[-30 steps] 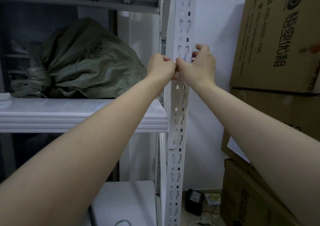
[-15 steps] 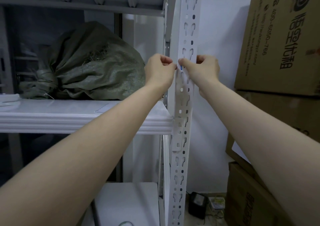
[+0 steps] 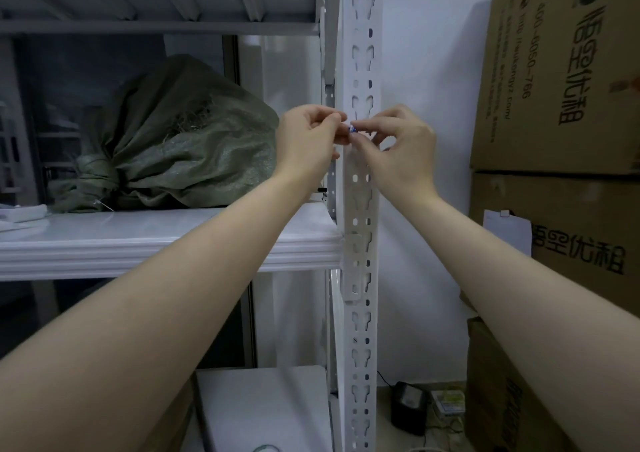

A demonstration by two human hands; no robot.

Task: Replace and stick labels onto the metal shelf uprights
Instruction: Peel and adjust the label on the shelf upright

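Observation:
A white perforated metal shelf upright [image 3: 360, 209] runs top to bottom through the middle of the head view. Both hands meet in front of it, a little above the middle shelf. My left hand [image 3: 306, 138] and my right hand [image 3: 398, 146] pinch a small label [image 3: 352, 129] with a blue mark between thumb and fingertips. The label is tiny and mostly hidden by the fingers. I cannot tell whether it touches the upright.
A green woven sack [image 3: 180, 140] lies on the white middle shelf [image 3: 173, 240]. Stacked cardboard boxes [image 3: 561, 77] stand close on the right. A lower shelf board [image 3: 270, 406] and a black adapter [image 3: 408, 406] with cables sit below.
My hands have shifted slightly; the right hand's fingers have curled in and come off the upright's face, and the small blue-marked label now shows between the fingertips.

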